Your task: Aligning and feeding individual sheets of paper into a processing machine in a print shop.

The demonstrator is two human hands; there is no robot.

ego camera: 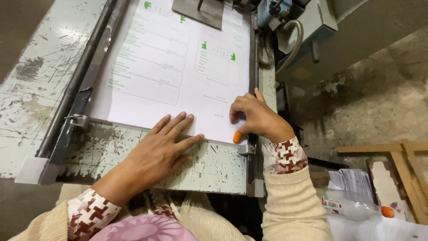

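Printed sheets (pixel 178 67) are being pressed flat on the worn, paint-chipped machine table (pixel 35 85). The near edge of the stack is being held down by the left hand (pixel 158 151), open with fingers spread, and the near right corner is being pinched by the curled right hand (pixel 256 118), whose thumb is tipped orange. The stack's right side is being bounded by a metal guide rail (pixel 253 67), its left by a dark bar (pixel 78 80). The far end is being covered by a grey plate (pixel 200 11). The stack's long axis is running away from the person.
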